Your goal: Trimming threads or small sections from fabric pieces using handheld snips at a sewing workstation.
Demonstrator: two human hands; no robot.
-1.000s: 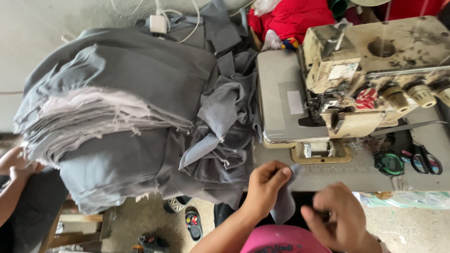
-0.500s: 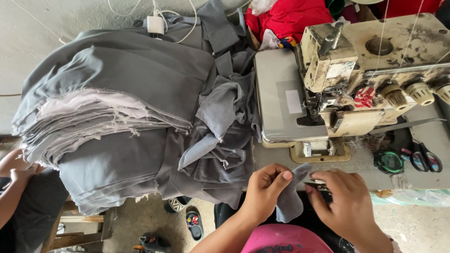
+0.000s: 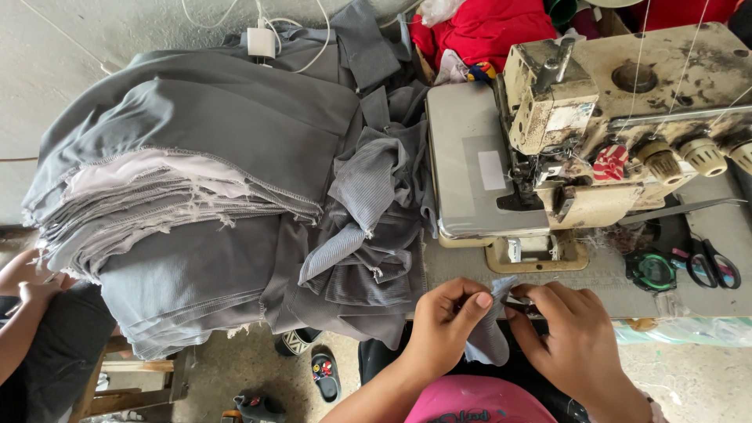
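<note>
Both hands pinch one small grey fabric piece [image 3: 489,337] just below the sewing machine [image 3: 595,141]: my left hand [image 3: 445,323] grips its left edge, my right hand [image 3: 568,333] its right. Left of the machine, a grey fabric stack [image 3: 196,204].

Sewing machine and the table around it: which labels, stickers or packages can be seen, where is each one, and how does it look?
White label: on the grey machine bed, small upright rectangle.
Pale sticker: on the sewing machine head front, worn rectangle.
Red and white sticker: beside the cream knobs, small.
Clear plastic bag: at the table edge, crumpled.
No screens.
</note>
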